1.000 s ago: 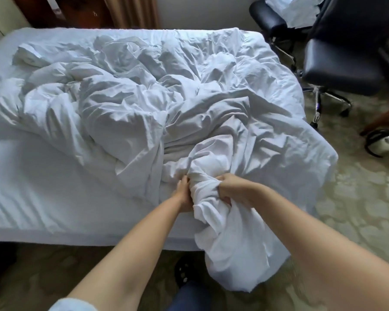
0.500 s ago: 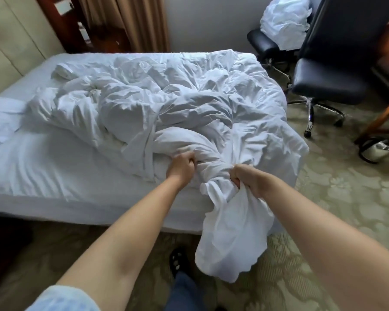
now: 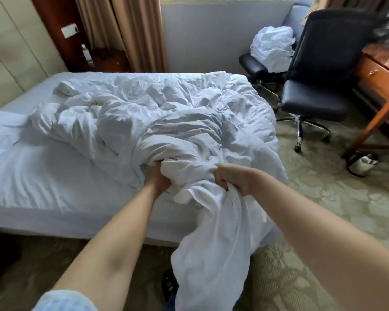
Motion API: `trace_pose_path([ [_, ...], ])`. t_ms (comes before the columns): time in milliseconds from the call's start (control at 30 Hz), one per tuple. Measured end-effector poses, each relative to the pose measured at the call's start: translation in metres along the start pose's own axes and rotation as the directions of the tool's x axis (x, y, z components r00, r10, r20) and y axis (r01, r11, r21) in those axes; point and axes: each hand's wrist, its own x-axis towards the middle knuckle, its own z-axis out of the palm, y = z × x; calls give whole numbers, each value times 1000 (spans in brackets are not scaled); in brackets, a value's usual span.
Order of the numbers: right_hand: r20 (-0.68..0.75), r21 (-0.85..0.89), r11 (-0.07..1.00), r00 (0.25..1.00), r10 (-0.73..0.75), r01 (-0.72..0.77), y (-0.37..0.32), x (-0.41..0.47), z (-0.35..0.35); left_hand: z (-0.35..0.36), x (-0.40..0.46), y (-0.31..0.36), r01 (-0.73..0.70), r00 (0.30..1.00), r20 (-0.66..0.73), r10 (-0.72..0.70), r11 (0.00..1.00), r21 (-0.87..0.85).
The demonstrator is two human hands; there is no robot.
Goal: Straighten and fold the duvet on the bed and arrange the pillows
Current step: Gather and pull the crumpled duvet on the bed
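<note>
Both hands now lower, dragging crumpled white duvet [image 3: 166,122] off white-sheeted bed [image 3: 43,182]: left hand [image 3: 156,178] and right hand [image 3: 231,178] are fisting bunched fabric; fingertips are hiding in folds.

The near left stretch of the bed [image 3: 38,182] lies bare and reachable, while the crumpled duvet [image 3: 157,117] heaps across its middle and right. Right of the bed, an office chair [image 3: 319,70] and a wooden desk [image 3: 377,86] narrow the carpeted floor [image 3: 337,198], where a kettle [image 3: 362,165] stands.
</note>
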Motion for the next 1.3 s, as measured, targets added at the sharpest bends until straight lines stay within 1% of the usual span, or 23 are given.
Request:
trace_pose_path([
  [33, -118, -222, 974, 993, 19, -45, -1, 3, -10, -6, 3, -3, -45, 997, 65, 37, 990, 131],
  [67, -240, -401, 911, 971, -2, -97, 1, 6, -21, -15, 4, -3, -87, 988, 138, 67, 986, 143],
  [100, -365, -542, 824, 929, -55, -164, 0, 6, -32, -23, 7, -3, -149, 966, 242, 93, 963, 224],
  [167, -541, -628, 739, 820, -190, -243, -10, 2, -43, -47, 7, 16, -244, 906, 407, 120, 932, 268],
  [233, -639, -678, 690, 666, -385, -252, -22, -3, -45, -73, 8, 40, -325, 887, 417, 196, 908, 264],
  [300, -632, -765, 570, 517, -577, -299, -32, -4, -50, -94, 5, 66, -366, 890, 384, 246, 888, 279],
  [333, -613, -787, 526, 497, -614, -320, -33, -3, -51, -98, -1, 77, -397, 877, 399, 266, 869, 294],
  [367, -591, -804, 490, 542, -597, -337, -30, 1, -51, -93, -6, 81, -417, 854, 451, 259, 859, 297],
  [400, -561, -821, 455, 633, -534, -344, -24, 7, -47, -86, -12, 81, -428, 824, 517, 231, 851, 304],
  [467, -471, -855, 389, 829, -301, -344, -4, 21, -30, -68, -21, 69, -413, 780, 608, 147, 852, 323],
  [500, -412, -862, 397, 890, -193, -313, 7, 29, -17, -59, -21, 57, -379, 773, 625, 103, 866, 325],
  [533, -334, -858, 442, 938, -91, -262, 17, 36, -2, -51, -21, 46, -334, 772, 632, 69, 890, 311],
  [600, -130, -796, 591, 990, 45, -131, 29, 49, 31, -38, -22, 31, -241, 789, 614, 11, 925, 294],
  [667, -10, -721, 693, 1000, 26, -25, 33, 56, 64, -25, -22, 23, -189, 818, 575, -8, 941, 282],
  [700, -15, -695, 719, 1000, -27, 9, 34, 59, 77, -22, -22, 20, -163, 843, 537, -6, 950, 266],
  [767, -132, -613, 789, 980, -147, 36, 34, 65, 91, -22, -20, 14, -100, 921, 388, 28, 981, 168],
  [833, -318, -550, 833, 911, -263, 48, 31, 69, 96, -29, -22, 5, -31, 981, 190, 32, 999, -10],
  [900, -441, -542, 840, 840, -317, 32, 17, 70, 103, -31, -27, -10, -9, 999, 48, 13, 997, -83],
  [1000, -558, -418, 907, 773, -302, 53, -17, 70, 116, -28, -33, -43, -7, 998, -69, 1, 996, -87],
  [1067, -601, -346, 936, 751, -273, 63, -38, 75, 124, -29, -29, -65, 26, 999, -41, -30, 994, -109],
  [1133, -610, -331, 942, 748, -261, 59, -52, 83, 129, -31, -15, -83, 24, 998, 64, -15, 990, -141],
  [1200, -622, -323, 945, 744, -245, 41, -62, 90, 136, -36, -1, -95, 1, 984, 175, 43, 970, -242],
  [1300, -658, -301, 953, 715, -235, 37, -72, 100, 145, -45, 18, -106, -51, 954, 264, 142, 945, -323],
])
